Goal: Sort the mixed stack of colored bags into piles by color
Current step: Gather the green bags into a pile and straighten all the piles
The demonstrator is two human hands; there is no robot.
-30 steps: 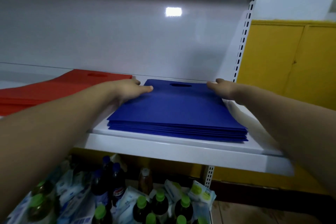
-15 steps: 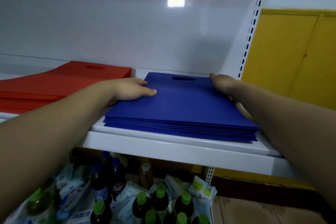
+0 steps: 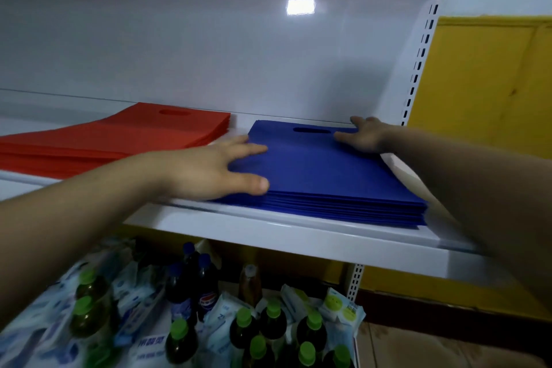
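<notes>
A flat pile of blue bags [image 3: 325,173] with a cut-out handle lies on the white shelf [image 3: 298,236], right of centre. To its left lies a pile of red bags [image 3: 119,137], also flat. My left hand [image 3: 215,170] rests on the blue pile's near left corner, fingers spread, thumb on top near the front edge. At the pile's far right corner my right hand [image 3: 364,134] lies flat, fingers apart, beside the handle hole. Neither hand lifts a bag.
The shelf's white back panel and a slotted upright [image 3: 421,51] stand behind and to the right. A yellow cabinet [image 3: 484,84] is at the right. Below the shelf are several green-capped bottles [image 3: 268,323], cola bottles [image 3: 203,287] and packets.
My left hand slid toward the near left corner of the blue pile. My right hand stays at the far right corner. The view shifted slightly.
</notes>
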